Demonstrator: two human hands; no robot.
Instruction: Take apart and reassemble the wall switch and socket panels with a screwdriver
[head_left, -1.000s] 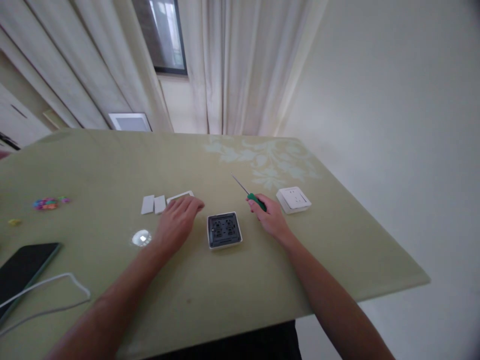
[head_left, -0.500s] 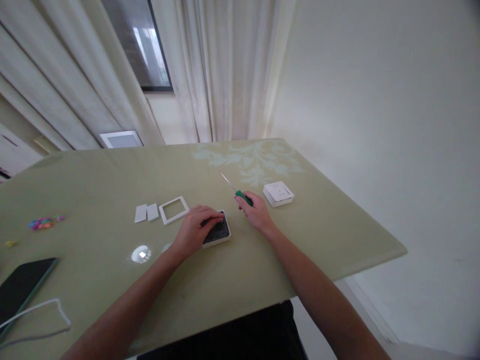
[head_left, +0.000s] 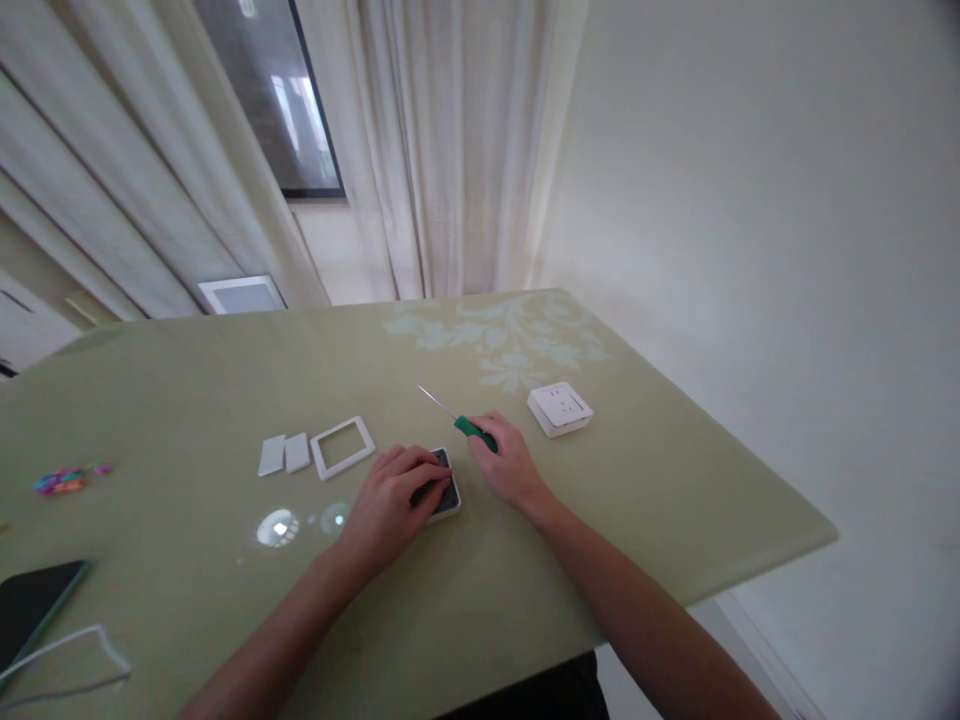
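Observation:
A small white-rimmed box with a black inside (head_left: 448, 498), like an electrical switch box with its cover off, lies on the table. Over its face rests my left hand (head_left: 394, 500), with thumb and fingers pinched together near the right rim. Whatever is between those fingertips is too small to make out, and the hand covers the box's left part. My right hand (head_left: 506, 460) is wrapped round the green handle of a screwdriver (head_left: 471, 430), just right of the box. The thin metal shaft points away and to the left, clear of the box.
A white frame (head_left: 321, 458) and two white plates (head_left: 272, 455) lie left of my hands. To the right sits a white socket box (head_left: 560, 410). Further left are colourful small pieces (head_left: 61, 482), a dark tablet-like device (head_left: 34, 600) and a white cable (head_left: 105, 645).
My left fingertips have shifted from the box's far edge toward its right rim. The screwdriver has come nearer to the box, leftward and toward me. The view has tilted up slightly.

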